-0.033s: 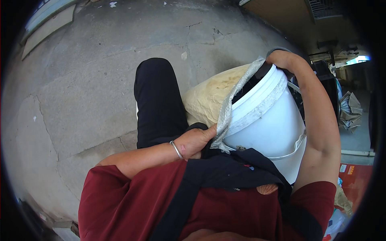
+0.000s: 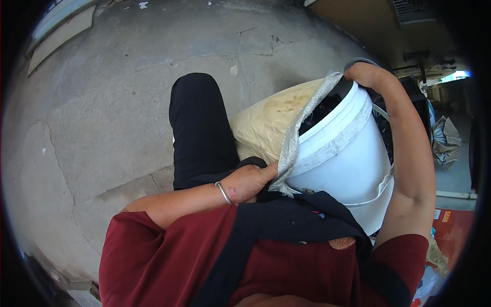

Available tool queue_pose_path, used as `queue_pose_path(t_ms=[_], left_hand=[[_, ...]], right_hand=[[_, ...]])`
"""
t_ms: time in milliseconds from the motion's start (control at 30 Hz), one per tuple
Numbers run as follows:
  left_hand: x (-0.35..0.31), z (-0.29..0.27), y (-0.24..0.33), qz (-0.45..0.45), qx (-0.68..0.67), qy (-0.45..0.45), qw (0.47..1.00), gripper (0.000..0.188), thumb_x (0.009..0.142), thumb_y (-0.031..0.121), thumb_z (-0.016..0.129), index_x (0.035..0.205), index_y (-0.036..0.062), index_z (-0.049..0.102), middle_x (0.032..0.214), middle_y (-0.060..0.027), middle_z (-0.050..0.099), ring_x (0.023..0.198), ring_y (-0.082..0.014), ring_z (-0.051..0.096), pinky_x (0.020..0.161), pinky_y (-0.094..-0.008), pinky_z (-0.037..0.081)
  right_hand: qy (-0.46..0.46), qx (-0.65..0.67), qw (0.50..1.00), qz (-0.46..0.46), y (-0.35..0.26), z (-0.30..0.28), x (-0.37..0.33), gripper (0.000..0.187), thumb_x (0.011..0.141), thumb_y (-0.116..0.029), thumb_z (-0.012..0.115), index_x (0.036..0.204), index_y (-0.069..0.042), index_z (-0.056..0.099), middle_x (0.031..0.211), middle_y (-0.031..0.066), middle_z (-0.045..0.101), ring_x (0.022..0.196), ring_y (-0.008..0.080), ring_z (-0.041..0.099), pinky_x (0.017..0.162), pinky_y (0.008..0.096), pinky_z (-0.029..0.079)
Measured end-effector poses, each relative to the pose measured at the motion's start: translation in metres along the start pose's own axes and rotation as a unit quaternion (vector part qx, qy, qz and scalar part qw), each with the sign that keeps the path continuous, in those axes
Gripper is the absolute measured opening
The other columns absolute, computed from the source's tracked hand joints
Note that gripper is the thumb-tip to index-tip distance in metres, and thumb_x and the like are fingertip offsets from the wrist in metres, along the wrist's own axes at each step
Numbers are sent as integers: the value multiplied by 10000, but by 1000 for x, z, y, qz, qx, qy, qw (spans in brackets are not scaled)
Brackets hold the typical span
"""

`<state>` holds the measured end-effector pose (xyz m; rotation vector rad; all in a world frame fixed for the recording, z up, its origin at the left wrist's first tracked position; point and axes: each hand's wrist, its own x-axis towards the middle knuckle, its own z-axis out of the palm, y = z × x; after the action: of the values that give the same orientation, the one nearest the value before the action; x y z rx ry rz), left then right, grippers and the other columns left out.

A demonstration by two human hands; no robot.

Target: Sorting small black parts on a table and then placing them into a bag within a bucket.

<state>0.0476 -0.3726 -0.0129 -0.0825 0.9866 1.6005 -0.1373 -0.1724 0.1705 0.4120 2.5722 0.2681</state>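
A white plastic bucket [image 2: 342, 163] lies tilted, its mouth turned into the open mouth of a cream woven sack [image 2: 268, 120]. Dark pieces [image 2: 322, 110] show in the gap between bucket rim and sack edge; what they are I cannot make out. My left hand [image 2: 248, 181], with a silver bangle, pinches the sack's hemmed edge close to my lap. At the far side my right hand [image 2: 367, 77] curls over the bucket's rim beside the sack's edge, its fingertips partly hidden. A thin handle [image 2: 376, 194] hangs along the bucket's near side.
My black-trousered knee [image 2: 197, 112] stands left of the sack on cracked concrete floor [image 2: 112, 112]. Beyond my right arm are a crumpled brown paper bag [image 2: 446, 140], a red box [image 2: 452, 235] and dark clutter. A board [image 2: 61, 41] leans at the far left.
The bucket and my right hand have shifted slightly to the right. The sack's edge has moved a little the same way, with my left hand still gripping it.
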Motion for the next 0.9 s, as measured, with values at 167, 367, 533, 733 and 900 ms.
queue_pose_path(t_ms=[167,367,533,733,900], left_hand=[[19,-3,-28,16,-168,-57,984,583,861,468,474,1197,-8,445,1053,-123,573,914,-186,570,785,-299,467],[19,13,-12,184,-172,-75,965,769,761,602,529,1032,-118,517,988,-179,576,917,-188,563,711,-312,487],[8,-5,-5,73,114,-9,991,702,776,611,494,941,-63,593,814,-150,613,672,-184,605,543,-282,493],[44,0,-1,100,-130,-123,979,721,759,524,591,1114,-93,477,1124,-176,524,1008,-207,526,803,-322,473],[28,2,2,29,-63,-97,993,681,767,526,587,1061,-85,525,1041,-162,570,922,-184,565,750,-326,491]], right_hand=[[31,132,988,-72,21,-9,-25,246,792,-113,427,856,25,621,809,88,625,708,153,583,675,283,442],[189,-136,972,5,1,29,-2,288,738,-191,490,885,30,603,913,162,617,805,260,581,763,380,405],[24,15,999,-40,28,-11,-17,315,783,-216,474,910,40,606,900,159,611,793,210,572,745,334,418],[53,-176,982,37,16,16,-4,349,807,-218,453,1004,36,588,1034,164,593,950,252,569,861,338,404],[-12,41,999,32,42,13,-3,350,796,-211,460,996,43,595,1029,177,594,938,225,578,833,321,419]])
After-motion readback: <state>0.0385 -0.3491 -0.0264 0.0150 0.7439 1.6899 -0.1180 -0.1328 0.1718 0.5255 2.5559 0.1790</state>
